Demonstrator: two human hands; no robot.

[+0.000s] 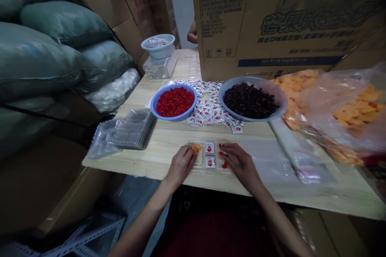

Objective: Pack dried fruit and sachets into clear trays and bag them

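Note:
A clear plastic tray [208, 156] with compartments lies at the table's front edge between my hands, holding two small red-and-white sachets [210, 154]. My left hand [181, 164] pinches a piece of orange dried fruit [196, 148] over the tray's left compartment. My right hand [239, 164] rests at the right compartment, its fingertips among pieces of red dried fruit [224, 164]. Whether those fingers grip anything is hard to tell. Farther up, a blue bowl [153, 102] of red dried fruit and a grey bowl [250, 82] of dark berries flank a spread of sachets [209, 106].
A stack of clear trays [129, 130] lies left on the wooden table [169, 140]. Bags of orange dried fruit [352, 108] lie right. A co-worker's hand [192, 36] shows behind a large cardboard box [271, 20]. Sacks [45, 56] are piled left, and a white bowl [158, 46] stands far back.

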